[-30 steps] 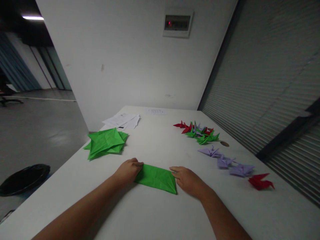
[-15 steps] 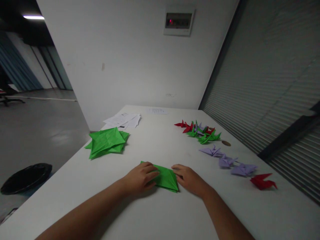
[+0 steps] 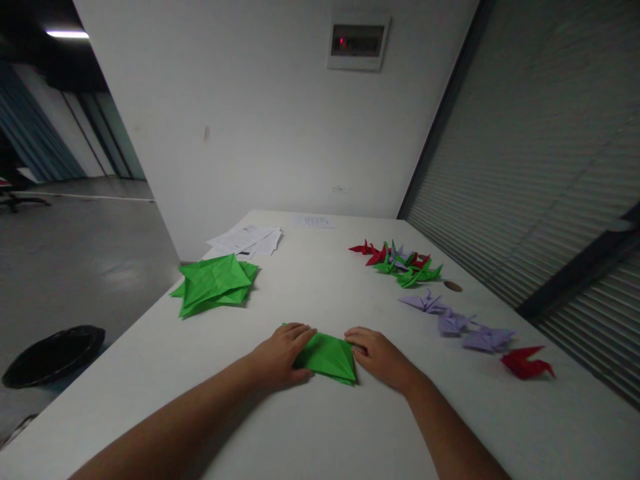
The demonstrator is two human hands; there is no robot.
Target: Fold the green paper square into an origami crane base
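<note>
A folded sheet of green origami paper (image 3: 327, 357) lies on the white table in front of me. My left hand (image 3: 286, 353) rests over its left part, fingers laid across the top and thumb spread apart near the lower edge. At the right end, the bent fingers of my right hand (image 3: 373, 352) pinch the paper's upper right corner; the thumb lies at that edge, partly hidden. The paper's left end is covered by my left hand.
A stack of green paper sheets (image 3: 215, 285) sits at the left, with printed papers (image 3: 247, 240) behind it. Folded cranes (image 3: 400, 263) in red, green and purple cluster at the back right. Purple cranes (image 3: 453, 323) and a red crane (image 3: 526, 363) line the right. A bin (image 3: 55, 357) stands below left.
My left hand has shifted slightly left on the green paper, its thumb and fingers now farther apart, so more of the paper shows. My right hand has barely moved.
</note>
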